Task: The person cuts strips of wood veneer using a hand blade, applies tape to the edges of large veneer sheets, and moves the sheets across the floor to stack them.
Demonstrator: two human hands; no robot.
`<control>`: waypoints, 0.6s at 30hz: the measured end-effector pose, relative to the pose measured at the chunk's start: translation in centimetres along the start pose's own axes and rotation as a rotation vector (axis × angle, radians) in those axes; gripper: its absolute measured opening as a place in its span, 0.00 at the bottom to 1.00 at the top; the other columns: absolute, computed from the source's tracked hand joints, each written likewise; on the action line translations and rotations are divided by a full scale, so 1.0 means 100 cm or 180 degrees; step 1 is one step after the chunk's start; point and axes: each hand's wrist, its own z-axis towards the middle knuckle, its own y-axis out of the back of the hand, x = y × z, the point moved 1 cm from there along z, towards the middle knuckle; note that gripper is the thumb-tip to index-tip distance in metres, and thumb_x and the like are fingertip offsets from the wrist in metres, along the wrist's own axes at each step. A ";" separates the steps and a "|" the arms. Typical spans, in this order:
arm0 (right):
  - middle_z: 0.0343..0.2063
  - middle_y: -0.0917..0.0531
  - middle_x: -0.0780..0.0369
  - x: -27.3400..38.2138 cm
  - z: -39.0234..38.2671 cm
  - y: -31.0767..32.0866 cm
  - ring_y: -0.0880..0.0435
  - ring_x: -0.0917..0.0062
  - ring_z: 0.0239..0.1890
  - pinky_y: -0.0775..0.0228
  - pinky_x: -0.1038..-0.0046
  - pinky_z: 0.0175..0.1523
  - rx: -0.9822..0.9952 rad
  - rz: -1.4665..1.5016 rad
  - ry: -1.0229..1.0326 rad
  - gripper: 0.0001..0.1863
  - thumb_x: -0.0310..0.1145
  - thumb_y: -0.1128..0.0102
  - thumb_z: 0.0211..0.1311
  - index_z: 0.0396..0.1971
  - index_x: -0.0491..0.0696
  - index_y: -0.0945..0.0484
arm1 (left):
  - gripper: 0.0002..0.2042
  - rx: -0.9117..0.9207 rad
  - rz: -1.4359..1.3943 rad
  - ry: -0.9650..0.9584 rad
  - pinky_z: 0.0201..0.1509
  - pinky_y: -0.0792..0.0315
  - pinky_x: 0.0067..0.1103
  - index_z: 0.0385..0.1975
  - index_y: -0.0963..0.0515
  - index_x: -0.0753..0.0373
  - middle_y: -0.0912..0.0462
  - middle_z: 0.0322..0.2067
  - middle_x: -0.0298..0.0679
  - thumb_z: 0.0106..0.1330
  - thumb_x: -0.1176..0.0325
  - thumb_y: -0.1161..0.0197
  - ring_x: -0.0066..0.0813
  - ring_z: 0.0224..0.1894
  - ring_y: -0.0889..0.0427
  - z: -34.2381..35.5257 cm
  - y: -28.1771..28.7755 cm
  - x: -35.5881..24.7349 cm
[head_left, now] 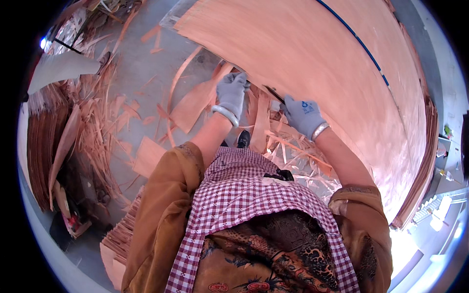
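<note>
My left hand, in a grey glove, is closed in a pinch at the near edge of a wide pale pink veneer sheet on a stack. To its right, my right hand, also gloved, grips a slim dark blade, held against the sheet close to that edge. A long veneer strip hangs below the edge between my hands. A thin blue rod lies across the far part of the sheet.
Veneer scraps litter the grey floor around my feet. Stacked veneer stands at the left and lower left. Another person's leg, in light trousers, shows at the upper left.
</note>
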 end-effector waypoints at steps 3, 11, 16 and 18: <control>0.20 0.19 0.56 -0.033 -0.039 -0.019 0.19 0.59 0.26 0.32 0.61 0.31 0.0020 0.0020 -0.0057 0.12 0.42 0.56 0.64 0.33 0.47 0.32 | 0.05 -0.0113 0.0019 -0.0025 0.29 0.26 0.17 0.27 0.24 0.65 0.20 0.24 0.37 0.58 0.71 0.38 0.23 0.24 0.21 0.000 -0.003 0.000; 0.18 0.20 0.57 -0.103 -0.140 -0.059 0.20 0.60 0.24 0.35 0.60 0.31 0.0108 -0.0010 -0.0384 0.13 0.43 0.57 0.65 0.33 0.49 0.31 | 0.05 -0.0096 0.0217 -0.0183 0.31 0.28 0.18 0.29 0.23 0.65 0.20 0.25 0.36 0.59 0.70 0.40 0.23 0.26 0.21 -0.006 -0.004 -0.003; 0.20 0.20 0.56 -0.128 -0.173 -0.078 0.20 0.60 0.24 0.36 0.60 0.32 0.0111 0.0017 -0.0422 0.13 0.43 0.57 0.65 0.34 0.50 0.31 | 0.05 -0.0109 0.0540 -0.0004 0.36 0.27 0.21 0.33 0.24 0.64 0.20 0.27 0.36 0.62 0.71 0.44 0.26 0.28 0.22 0.022 0.048 0.024; 0.22 0.20 0.54 -0.131 -0.175 -0.074 0.20 0.60 0.26 0.36 0.59 0.33 0.0104 0.0210 -0.0351 0.13 0.43 0.56 0.64 0.34 0.49 0.30 | 0.08 -0.0041 0.1037 0.0027 0.38 0.27 0.25 0.38 0.24 0.65 0.19 0.28 0.37 0.63 0.69 0.46 0.30 0.29 0.21 0.030 0.083 0.035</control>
